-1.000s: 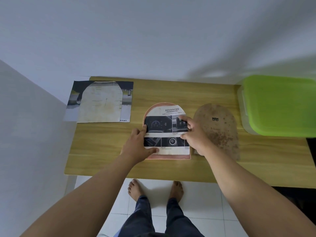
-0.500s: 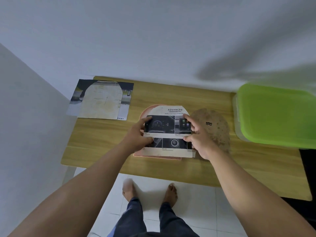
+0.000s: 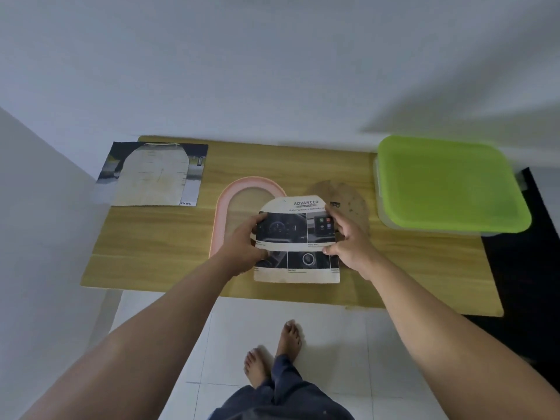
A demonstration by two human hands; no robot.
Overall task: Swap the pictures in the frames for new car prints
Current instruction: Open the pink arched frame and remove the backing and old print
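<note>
- The left hand (image 3: pixel 242 250) grips the left edge of the print (image 3: pixel 303 259), fingers curled round it.
- The right hand (image 3: pixel 353 244) pinches the right edge, thumb on the printed face.
- The print is arch-topped, shows car dashboard photos and is headed "ADVANCED". It sits over the front middle of the table (image 3: pixel 151 244) and covers the frame's right side. Whether it rests there or is raised is unclear.
- The pink arched frame (image 3: pixel 221 213) lies flat on the table, its left rim and top in view.
- A brown backing board (image 3: pixel 351 198) lies just behind the right hand.
- A cut page (image 3: pixel 157 174) lies at the table's far left and a green-lidded box (image 3: pixel 445 183) at its right.
</note>
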